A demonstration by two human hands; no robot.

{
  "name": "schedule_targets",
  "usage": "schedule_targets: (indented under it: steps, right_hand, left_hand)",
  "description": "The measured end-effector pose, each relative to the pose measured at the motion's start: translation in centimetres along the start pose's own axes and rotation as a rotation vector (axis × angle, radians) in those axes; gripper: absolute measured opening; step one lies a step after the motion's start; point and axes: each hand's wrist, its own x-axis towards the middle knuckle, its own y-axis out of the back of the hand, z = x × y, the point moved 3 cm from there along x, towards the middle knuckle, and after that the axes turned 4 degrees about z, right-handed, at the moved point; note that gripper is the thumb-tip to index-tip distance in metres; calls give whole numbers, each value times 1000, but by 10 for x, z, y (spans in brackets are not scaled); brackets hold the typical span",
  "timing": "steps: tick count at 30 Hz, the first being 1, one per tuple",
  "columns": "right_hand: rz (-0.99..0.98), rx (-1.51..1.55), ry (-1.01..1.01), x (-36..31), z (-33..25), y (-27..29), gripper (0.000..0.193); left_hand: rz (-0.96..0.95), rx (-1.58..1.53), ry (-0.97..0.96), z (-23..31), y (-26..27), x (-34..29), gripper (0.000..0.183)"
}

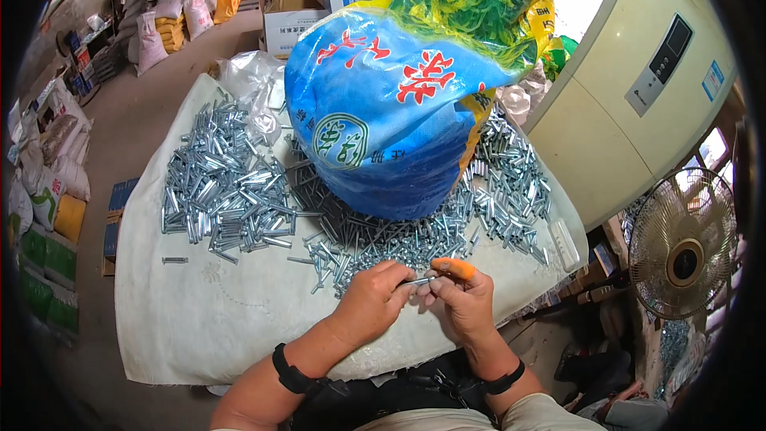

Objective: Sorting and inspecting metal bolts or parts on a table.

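Note:
My left hand (373,301) and my right hand (467,303) meet near the front of a cloth-covered table (215,311). Between their fingertips is a small silver metal fastener (418,281), pinched from both sides; its exact kind is partly hidden by the fingers. An orange finger cover (453,268) sits on my right index finger. Just beyond my hands lies a heap of small silver screws (383,251). To the left spreads a pile of longer silver metal fasteners (227,183), and a similar pile (515,191) lies on the right.
A large blue sack (383,112) stands mid-table among the fasteners, with a green bag (471,8) behind it. Clear plastic bags (259,88) lie beside the sack. A cream cabinet appliance (622,104) and a fan (685,259) stand right. Cardboard boxes (294,8) are behind.

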Motion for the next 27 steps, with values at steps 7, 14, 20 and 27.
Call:
schedule_targets:
  steps: [7, 14, 20, 27]
  right_hand:
    - [-95, 23, -137, 2, 1, 6, 31]
    - [-56, 39, -140, 6, -3, 16, 24]
    - [110, 153, -47, 18, -17, 39, 21]
    - [131, -385, 32, 13, -12, 30, 24]
  left_hand:
    - [-18, -111, 105, 3, -2, 1, 13]
    - [-93, -123, 164, -1, -4, -1, 14]
    - [-29, -85, 90, 1, -2, -1, 13]
    - [-43, -101, 101, -2, -3, -1, 13]
